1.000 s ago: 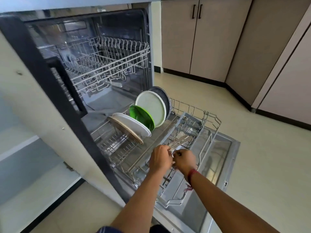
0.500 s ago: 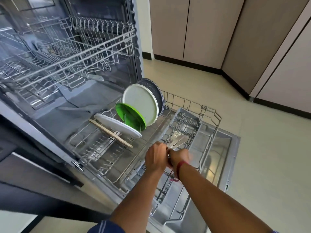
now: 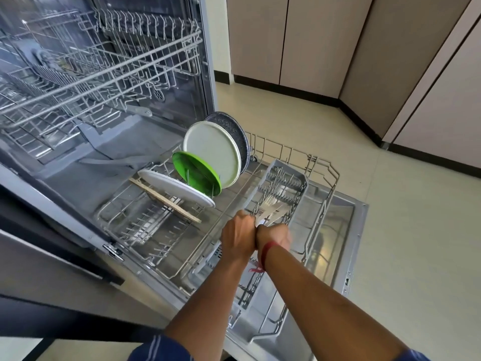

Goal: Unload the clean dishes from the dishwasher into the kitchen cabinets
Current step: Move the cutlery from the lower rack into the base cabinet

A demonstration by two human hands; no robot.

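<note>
The left hand (image 3: 238, 237) gripped a bunch of shiny metal forks (image 3: 270, 211) just above the grey plastic cutlery basket (image 3: 299, 179) in the pulled-out wire bottom rack (image 3: 324, 204). The right hand (image 3: 274, 234) touched the left one. It was too blurry to tell if it held the forks too. Behind them stood a bright green round plate (image 3: 197, 175) and a pale round plate (image 3: 213, 155).

Floor: pale cream floor (image 3: 390, 204), smooth, with a faint sheen.
Cabinets: tall cabinets (image 3: 312, 43) with flat beige doors along the far side; a second run (image 3: 442, 113) on the right meets them at an inner corner.
Plinth: black plinth (image 3: 286, 90) under the doors, following the corner.
Wall: narrow cream wall (image 3: 221, 35) just left of the doors.
Light: soft and even.
</note>
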